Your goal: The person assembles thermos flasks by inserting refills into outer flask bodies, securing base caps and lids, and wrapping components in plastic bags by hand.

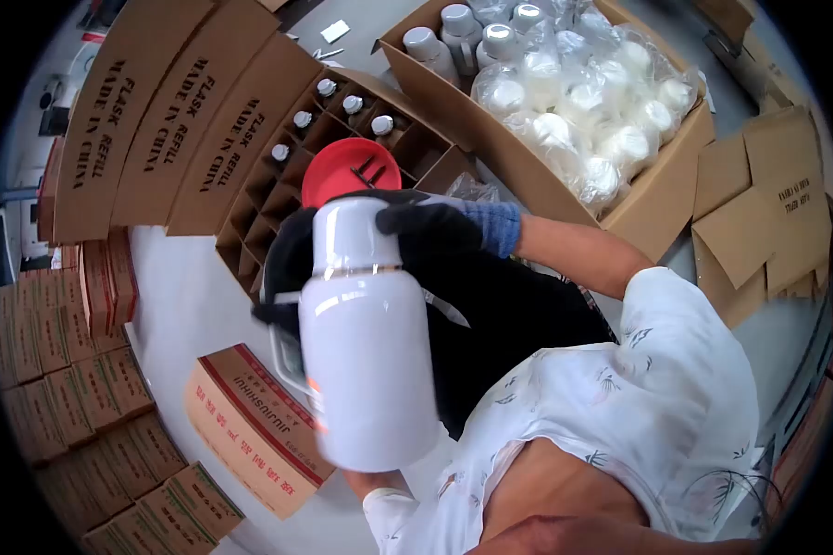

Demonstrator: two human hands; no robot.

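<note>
A glossy white vacuum flask (368, 370) with a side handle is held up close to the camera, tilted, with its lid away from my body. Wrapped round the lid end is my right hand (435, 229), in a dark glove with a blue cuff, its thumb pressed on the white lid (354, 231). My left hand (290, 268), also in a dark glove, closes on the flask's handle side; part of it is hidden behind the flask. Just beyond the hands, a red dish (352, 166) with a few small dark pieces rests on a divided carton (259, 199).
Several capped bottles (382, 125) stand in the divided carton. A large carton (662, 217) holds more flasks (426, 51) and plastic-wrapped white parts (588, 106). Flattened cardboard (759, 203) lies right. A printed box (259, 425) and stacked cartons (83, 398) stand left.
</note>
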